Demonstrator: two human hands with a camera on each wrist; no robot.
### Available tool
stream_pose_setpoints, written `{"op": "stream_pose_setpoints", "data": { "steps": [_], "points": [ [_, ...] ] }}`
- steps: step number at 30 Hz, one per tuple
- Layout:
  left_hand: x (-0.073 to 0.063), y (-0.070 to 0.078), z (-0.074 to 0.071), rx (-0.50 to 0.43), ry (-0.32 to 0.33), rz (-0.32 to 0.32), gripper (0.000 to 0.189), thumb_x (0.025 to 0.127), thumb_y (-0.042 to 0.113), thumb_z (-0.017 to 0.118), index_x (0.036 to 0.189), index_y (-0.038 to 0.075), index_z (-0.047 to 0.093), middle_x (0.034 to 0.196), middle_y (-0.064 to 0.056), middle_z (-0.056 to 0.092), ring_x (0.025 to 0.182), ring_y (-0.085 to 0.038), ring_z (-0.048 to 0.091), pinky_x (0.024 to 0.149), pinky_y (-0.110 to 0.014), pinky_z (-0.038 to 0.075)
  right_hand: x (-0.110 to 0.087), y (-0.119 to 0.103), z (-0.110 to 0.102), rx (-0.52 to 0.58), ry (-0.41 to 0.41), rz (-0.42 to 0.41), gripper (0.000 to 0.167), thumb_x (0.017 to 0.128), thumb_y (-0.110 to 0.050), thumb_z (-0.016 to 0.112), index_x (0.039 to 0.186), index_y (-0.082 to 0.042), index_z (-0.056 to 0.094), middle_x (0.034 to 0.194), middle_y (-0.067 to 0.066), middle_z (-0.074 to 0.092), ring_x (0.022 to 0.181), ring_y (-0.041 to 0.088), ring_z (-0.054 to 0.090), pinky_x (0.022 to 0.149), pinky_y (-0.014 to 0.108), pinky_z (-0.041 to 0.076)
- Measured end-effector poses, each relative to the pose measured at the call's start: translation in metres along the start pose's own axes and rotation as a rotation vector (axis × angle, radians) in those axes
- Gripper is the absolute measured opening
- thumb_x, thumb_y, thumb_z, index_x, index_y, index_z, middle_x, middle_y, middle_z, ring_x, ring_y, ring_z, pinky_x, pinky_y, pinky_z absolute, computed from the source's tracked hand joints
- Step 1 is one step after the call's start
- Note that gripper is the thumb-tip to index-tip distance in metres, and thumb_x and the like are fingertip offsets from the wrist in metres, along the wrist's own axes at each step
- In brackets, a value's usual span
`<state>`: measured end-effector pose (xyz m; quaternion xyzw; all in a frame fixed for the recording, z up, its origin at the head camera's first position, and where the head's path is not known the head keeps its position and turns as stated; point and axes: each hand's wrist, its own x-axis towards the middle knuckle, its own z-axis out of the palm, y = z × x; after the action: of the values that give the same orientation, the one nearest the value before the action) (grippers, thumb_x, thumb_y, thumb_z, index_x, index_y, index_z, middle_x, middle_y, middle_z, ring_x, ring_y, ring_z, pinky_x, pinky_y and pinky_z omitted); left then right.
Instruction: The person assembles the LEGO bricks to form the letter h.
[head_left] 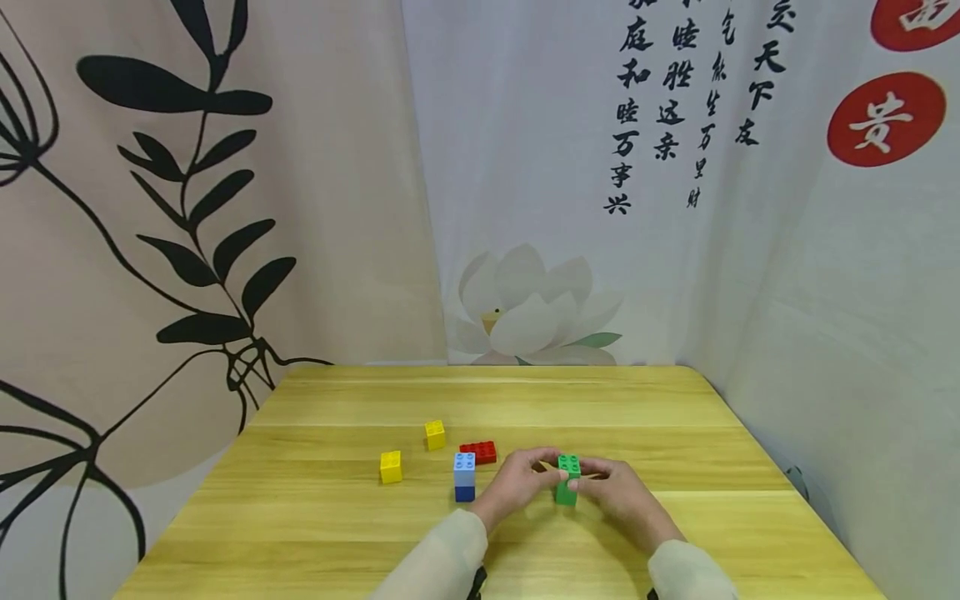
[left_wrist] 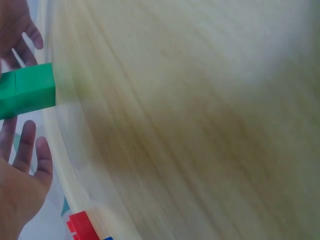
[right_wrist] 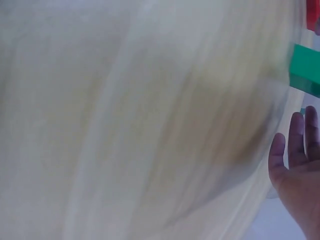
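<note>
Two green toy building bricks point(head_left: 566, 493) stand one on the other as a short tower, and a seam shows between them in the left wrist view. My left hand point(head_left: 522, 482) pinches the upper brick from the left with thumb and fingertips. From the right, my right hand point(head_left: 624, 498) pinches the same brick. In the left wrist view the other fingers of my left hand point(left_wrist: 25, 185) are spread out beside the green bricks point(left_wrist: 35, 89). The right wrist view shows part of the green tower point(right_wrist: 306, 70) above my right hand point(right_wrist: 300, 175).
Left of my hands stands a light blue brick point(head_left: 464, 472) on a dark blue brick point(head_left: 465, 494). Behind it lies a red brick point(head_left: 483, 452). Two yellow bricks point(head_left: 391, 467) sit farther left on the wooden table point(head_left: 315, 533). A printed curtain point(head_left: 360, 208) hangs behind the table.
</note>
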<state>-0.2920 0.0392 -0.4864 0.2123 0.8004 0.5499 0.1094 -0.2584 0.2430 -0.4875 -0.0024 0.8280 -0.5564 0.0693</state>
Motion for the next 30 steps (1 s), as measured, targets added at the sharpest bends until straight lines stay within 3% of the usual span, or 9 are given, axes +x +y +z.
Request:
{"op": "stream_pose_setpoints", "data": {
  "steps": [4, 9, 24, 30],
  "points": [
    [0.0, -0.001, -0.001, 0.004, 0.003, -0.007, 0.029, 0.092, 0.034, 0.072, 0.12, 0.025, 0.07, 0.107, 0.012, 0.066, 0.095, -0.013, 0.057, 0.074, -0.034, 0.05, 0.003, -0.005, -0.004, -0.065, 0.028, -0.047, 0.051, 0.085, -0.033, 0.08, 0.126, -0.006, 0.067, 0.119, 0.008, 0.067, 0.104, 0.024, 0.06, 0.091, 0.047, 0.048],
    [0.0, -0.003, -0.002, 0.009, 0.008, -0.005, 0.029, 0.092, 0.034, 0.072, 0.119, 0.026, 0.071, 0.106, 0.011, 0.066, 0.095, -0.013, 0.057, 0.073, -0.033, 0.05, 0.002, -0.01, -0.008, -0.048, 0.003, -0.082, 0.05, 0.087, -0.029, 0.078, 0.127, -0.002, 0.065, 0.122, 0.014, 0.065, 0.099, 0.023, 0.06, 0.088, 0.048, 0.05],
    [-0.002, -0.001, 0.001, 0.021, 0.024, -0.001, 0.024, 0.093, 0.033, 0.071, 0.116, 0.027, 0.071, 0.109, 0.014, 0.067, 0.1, -0.011, 0.059, 0.081, -0.037, 0.052, -0.002, -0.013, -0.005, -0.079, 0.033, -0.063, 0.05, 0.088, -0.033, 0.076, 0.13, -0.007, 0.065, 0.119, 0.007, 0.067, 0.101, 0.022, 0.06, 0.087, 0.047, 0.05],
    [-0.006, 0.009, -0.004, 0.059, 0.011, -0.006, 0.038, 0.093, 0.034, 0.07, 0.127, 0.019, 0.066, 0.117, 0.004, 0.066, 0.105, -0.017, 0.059, 0.084, -0.039, 0.053, -0.002, -0.01, -0.006, -0.086, 0.022, -0.06, 0.052, 0.089, -0.033, 0.075, 0.132, -0.006, 0.063, 0.121, 0.009, 0.066, 0.105, 0.024, 0.061, 0.089, 0.048, 0.05]
  ]
}}
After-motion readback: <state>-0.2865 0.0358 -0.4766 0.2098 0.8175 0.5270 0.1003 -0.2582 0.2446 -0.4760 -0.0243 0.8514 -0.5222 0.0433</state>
